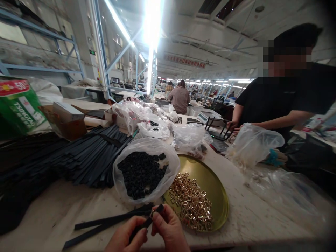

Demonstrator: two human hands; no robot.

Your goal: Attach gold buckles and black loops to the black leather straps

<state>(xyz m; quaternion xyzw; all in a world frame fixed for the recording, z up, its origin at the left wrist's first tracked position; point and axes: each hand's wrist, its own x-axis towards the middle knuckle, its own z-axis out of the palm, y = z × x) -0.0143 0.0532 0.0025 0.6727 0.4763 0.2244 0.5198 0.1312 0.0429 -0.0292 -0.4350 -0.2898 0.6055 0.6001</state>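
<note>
My left hand [127,235] and my right hand [170,229] meet at the bottom edge, both pinched on one end of a thin black strap [145,222]. A small gold buckle [152,212] sits at that strap's tip between my right fingers. Two more loose black straps [105,221] lie on the table just left of my hands. Right of my hands a gold round tray [214,187] holds several gold buckles [191,204]. Behind my hands an open clear bag [146,171] holds small black pieces.
A big pile of black straps [86,157] covers the left of the table. Clear plastic bags [252,143] and a cardboard box [67,119] stand further back. A person in black [286,98] works at the right; another person [180,98] stands far behind.
</note>
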